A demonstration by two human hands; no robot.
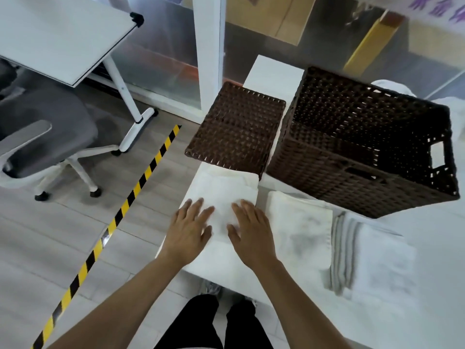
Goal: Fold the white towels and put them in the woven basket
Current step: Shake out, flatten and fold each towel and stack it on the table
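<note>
A folded white towel (222, 192) lies on the white table (427, 311), near its left edge. My left hand (187, 231) and my right hand (253, 233) both rest flat on its near part, fingers straight. A second folded white towel (299, 227) lies just to the right. Further right is a white towel with grey stripes (372, 258). The dark brown woven basket (362, 142) stands behind them, open and with nothing visible inside.
The basket's woven lid (236, 127) lies flat to the left of the basket, overlapping the first towel's far edge. More white cloth (453, 107) shows behind the basket. Left of the table are the floor, yellow-black tape (120, 215), an office chair (45, 137) and a desk (57, 34).
</note>
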